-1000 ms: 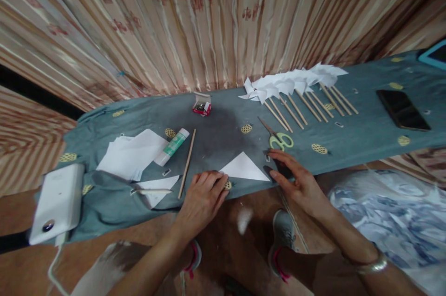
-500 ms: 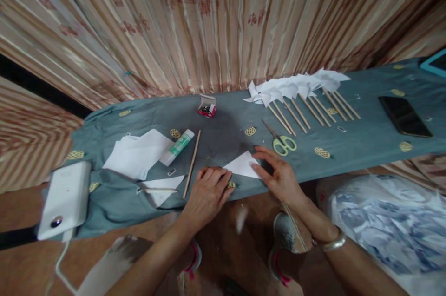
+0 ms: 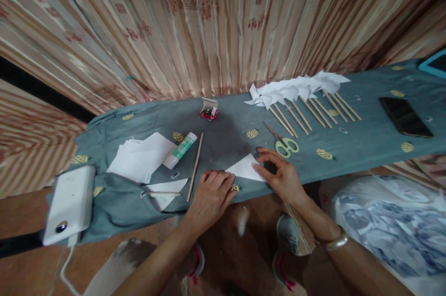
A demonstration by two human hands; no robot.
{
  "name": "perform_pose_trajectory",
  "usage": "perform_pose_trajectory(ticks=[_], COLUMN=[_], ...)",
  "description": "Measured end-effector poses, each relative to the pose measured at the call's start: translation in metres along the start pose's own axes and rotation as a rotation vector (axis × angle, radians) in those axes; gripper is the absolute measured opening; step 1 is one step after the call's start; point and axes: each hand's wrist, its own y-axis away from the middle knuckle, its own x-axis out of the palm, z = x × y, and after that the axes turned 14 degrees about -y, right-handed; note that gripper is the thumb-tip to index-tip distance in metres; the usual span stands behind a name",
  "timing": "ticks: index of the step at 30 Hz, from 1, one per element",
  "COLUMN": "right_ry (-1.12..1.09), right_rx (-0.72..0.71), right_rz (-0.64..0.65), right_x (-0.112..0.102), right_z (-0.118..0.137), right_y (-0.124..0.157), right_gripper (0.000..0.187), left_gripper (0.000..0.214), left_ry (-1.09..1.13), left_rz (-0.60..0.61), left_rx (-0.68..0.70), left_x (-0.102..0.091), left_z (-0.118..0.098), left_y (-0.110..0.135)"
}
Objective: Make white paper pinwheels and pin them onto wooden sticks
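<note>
A white paper folded into a triangle [image 3: 245,168] lies near the front edge of the cloth-covered table. My left hand [image 3: 211,196] is closed, its fingertips pressing down on the paper's left corner. On the other side, my right hand [image 3: 280,177] grips the paper's right edge, thumb on the sheet and index finger curved by the top corner. Green-handled scissors [image 3: 286,146] lie just beyond my right hand. Left of my left hand are a bare wooden stick [image 3: 195,166], a glue stick [image 3: 180,151] and a pencil [image 3: 163,194] on another piece of white paper [image 3: 165,201].
Paper pinwheels [image 3: 275,91] on sticks lie in a row at the back. A small red box [image 3: 209,111] stands open. White sheets [image 3: 139,156] and a white power bank [image 3: 71,200] are at left, a phone [image 3: 406,117] at right. A filled plastic bag [image 3: 383,221] sits below.
The whole view has shifted slightly, so everything appears a little lower and to the right. My left fingers have moved slightly at the paper's left corner; my right hand's hold looks the same.
</note>
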Motion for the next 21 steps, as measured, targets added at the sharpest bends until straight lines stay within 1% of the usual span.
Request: perform_pose_trajectory(ticks=[3,8,10,11,13,15,18,21], right_ry=[-0.020,-0.095,-0.104,-0.084,-0.005,0.083,0.161,0.163], right_rx=[0.005,-0.035,-0.073,-0.100,-0.165,-0.225,-0.266,-0.280], right_rz=[-0.009,-0.180,-0.203,-0.194,-0.123,-0.008,0.143,0.187], right_x=[0.000,0.001,0.004,0.006,0.011,0.017,0.024,0.026], right_z=[0.002,0.011,0.016,0.019,0.023,0.027,0.031,0.033], right_y=[-0.004,-0.013,-0.015,-0.014,-0.011,-0.005,0.003,0.006], right_gripper=[0.010,0.012,0.012,0.011,0.008,0.007,0.012,0.016], left_gripper=[0.032,0.046,0.051,0.053,0.058,0.059,0.055,0.050], left_ry=[0.006,0.014,0.023,0.025,0.027,0.026,0.027,0.030], left_rz=[-0.025,-0.127,-0.166,-0.183,-0.206,-0.214,-0.188,-0.145], left_rx=[-0.010,-0.055,-0.064,-0.066,-0.070,-0.069,-0.055,-0.041], left_x=[-0.001,-0.005,-0.007,-0.007,-0.006,-0.004,0.001,0.005], left_z=[0.001,0.000,-0.002,-0.003,-0.005,-0.007,-0.007,-0.005], left_y=[-0.001,-0.013,-0.019,-0.022,-0.026,-0.029,-0.032,-0.033])
